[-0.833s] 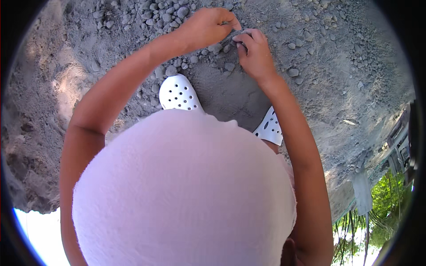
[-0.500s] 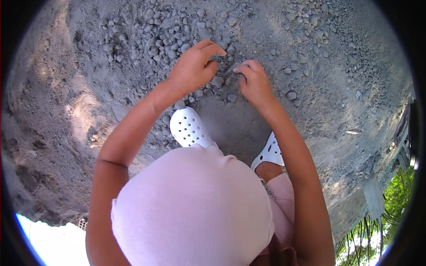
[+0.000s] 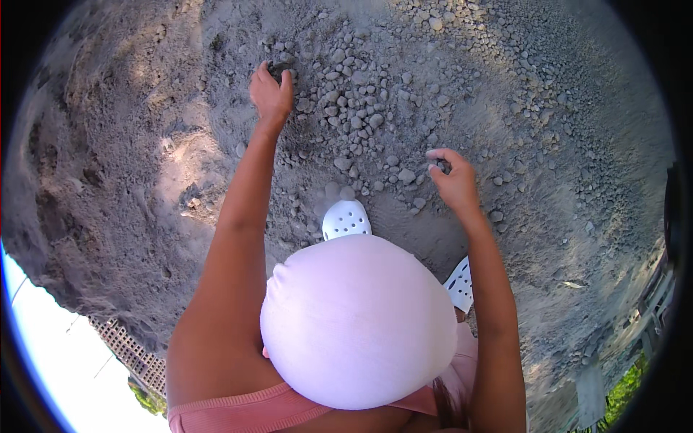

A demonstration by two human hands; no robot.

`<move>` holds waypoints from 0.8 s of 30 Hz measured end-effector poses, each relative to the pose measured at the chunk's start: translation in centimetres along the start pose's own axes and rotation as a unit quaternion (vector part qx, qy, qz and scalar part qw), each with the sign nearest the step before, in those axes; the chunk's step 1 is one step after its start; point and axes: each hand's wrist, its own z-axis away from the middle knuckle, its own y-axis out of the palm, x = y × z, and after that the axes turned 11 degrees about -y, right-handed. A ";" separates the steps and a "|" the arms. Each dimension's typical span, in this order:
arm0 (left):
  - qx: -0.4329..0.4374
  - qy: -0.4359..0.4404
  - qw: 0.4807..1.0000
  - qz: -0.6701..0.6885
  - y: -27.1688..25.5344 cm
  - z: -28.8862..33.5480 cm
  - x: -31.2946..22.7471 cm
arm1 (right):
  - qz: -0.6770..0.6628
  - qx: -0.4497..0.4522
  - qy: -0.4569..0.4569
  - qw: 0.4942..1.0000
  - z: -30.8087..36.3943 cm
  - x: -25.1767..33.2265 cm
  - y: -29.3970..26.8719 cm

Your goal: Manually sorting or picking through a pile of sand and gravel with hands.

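My left hand (image 3: 271, 94) reaches far forward to the left, low over the dusty ground beside some grey stones (image 3: 286, 58). Its thumb and fingers are spread around a dark gap, and no stone shows clearly in its grasp. My right hand (image 3: 456, 184) is nearer and to the right, thumb and forefinger curved apart with nothing plainly between them. Just left of its fingertips lies a rounded grey stone (image 3: 406, 175). Between the two hands spreads a loose heap of grey stones (image 3: 357, 112).
White perforated clogs, one left (image 3: 346, 220) and one right (image 3: 460, 285), stand on the dirt. A rounded pale pink cloth-covered shape (image 3: 357, 317) blocks the lower middle. Finer gravel (image 3: 541, 94) covers the far right. A perforated brick-like structure (image 3: 133, 350) shows at lower left.
My hands have moved apart. The left has stretched forward and left; the right has shifted right and nearer. The view has shifted too, with the stones appearing lower and the clogs farther right.
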 end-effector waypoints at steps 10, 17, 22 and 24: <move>0.106 0.137 0.983 0.054 2.0 10.3 -8.1 | -0.016 -0.042 -0.063 0.997 0.2 3.6 2.5; 0.033 0.196 0.980 0.023 4.4 7.1 -7.7 | -0.032 -0.119 -0.060 0.991 0.9 1.6 4.1; 0.098 0.243 0.965 0.014 3.2 7.9 -4.3 | -0.132 -0.052 0.098 0.985 0.6 1.8 5.4; 0.151 0.240 0.959 -0.006 3.8 9.5 -6.5 | -0.068 -0.120 0.023 0.990 1.1 -1.4 5.6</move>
